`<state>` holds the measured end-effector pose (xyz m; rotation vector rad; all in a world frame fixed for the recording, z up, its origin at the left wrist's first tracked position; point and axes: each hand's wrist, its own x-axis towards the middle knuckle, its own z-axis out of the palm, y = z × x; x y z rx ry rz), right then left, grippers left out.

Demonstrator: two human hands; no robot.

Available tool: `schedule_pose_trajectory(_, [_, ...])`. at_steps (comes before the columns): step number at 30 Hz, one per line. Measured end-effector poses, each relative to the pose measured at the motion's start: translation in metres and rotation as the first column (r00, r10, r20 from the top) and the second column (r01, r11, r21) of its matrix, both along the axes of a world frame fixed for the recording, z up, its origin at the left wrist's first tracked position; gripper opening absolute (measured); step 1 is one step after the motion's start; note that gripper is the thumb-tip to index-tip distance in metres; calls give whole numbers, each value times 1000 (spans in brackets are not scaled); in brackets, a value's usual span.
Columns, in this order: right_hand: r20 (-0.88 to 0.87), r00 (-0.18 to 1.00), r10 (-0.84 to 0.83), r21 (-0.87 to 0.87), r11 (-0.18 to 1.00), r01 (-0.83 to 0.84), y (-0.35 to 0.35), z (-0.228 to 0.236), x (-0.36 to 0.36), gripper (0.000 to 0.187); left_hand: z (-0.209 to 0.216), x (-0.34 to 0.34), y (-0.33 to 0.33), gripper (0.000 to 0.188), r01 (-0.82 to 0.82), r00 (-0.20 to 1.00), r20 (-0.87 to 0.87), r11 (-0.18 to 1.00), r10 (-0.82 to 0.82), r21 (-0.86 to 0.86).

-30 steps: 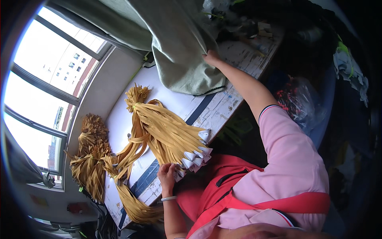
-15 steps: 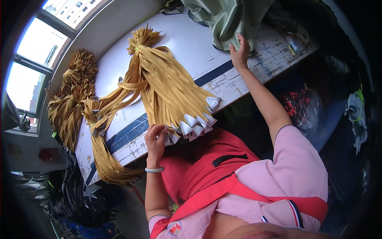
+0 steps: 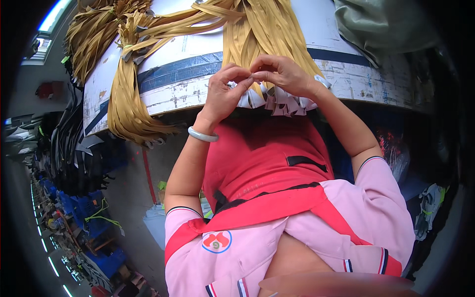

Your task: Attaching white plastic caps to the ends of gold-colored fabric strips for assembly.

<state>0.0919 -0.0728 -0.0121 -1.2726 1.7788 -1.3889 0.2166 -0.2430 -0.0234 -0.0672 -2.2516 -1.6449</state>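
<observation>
While a smaller mustard strap bundle (image 3: 123, 99) is drooping over the edge of the scuffed white table (image 3: 173, 96), well left of the left hand (image 3: 230, 91), that hand, wearing a pale bracelet (image 3: 202, 134), is curling its thumb and forefinger into a pinch. The right hand (image 3: 284, 74) is doing likewise just beside it, fingertips touching or nearly so. Can't tell whether a strap end is sitting between them; fingers are hiding it. The main mustard strap bundle (image 3: 277, 39) is lying under and beyond both hands, its white tips (image 3: 252, 99) bunching just below the fingers. Grey-green shiny fabric (image 3: 391, 24) is lying right of the right hand, well apart. For doing this well: probably best to be working one tip at a time, pinching lightly, keeping neighbouring straps flat and not tugging, as loose straps are likely tangling easily.
</observation>
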Motion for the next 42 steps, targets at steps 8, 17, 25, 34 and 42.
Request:
schedule_pose_trajectory(8, [21, 989, 149, 109, 983, -151, -16, 18, 3, 27, -2, 10, -19, 7, 48, 997, 53, 992, -55, 120])
schedule_pose_trajectory(17, [262, 950, 168, -13, 985, -171, -40, 11, -4, 18, -13, 5, -29, 20, 69, 991, 47, 788, -124, 612])
schedule_pose_trajectory(25, [315, 938, 146, -10, 988, -151, -50, 9, -10, 19, -12, -4, -39, 16, 73, 990, 60, 821, -130, 566])
schedule_pose_trajectory(34, [413, 881, 233, 61, 958, -282, -54, 17, -21, 19, -13, 0, -49, 25, 53, 990, 63, 732, -130, 679])
schedule_pose_trajectory(42, [261, 961, 88, 31, 995, -99, -50, 22, -12, 18, -2, -8, -37, 19, -59, 998, 11, 869, 61, 491])
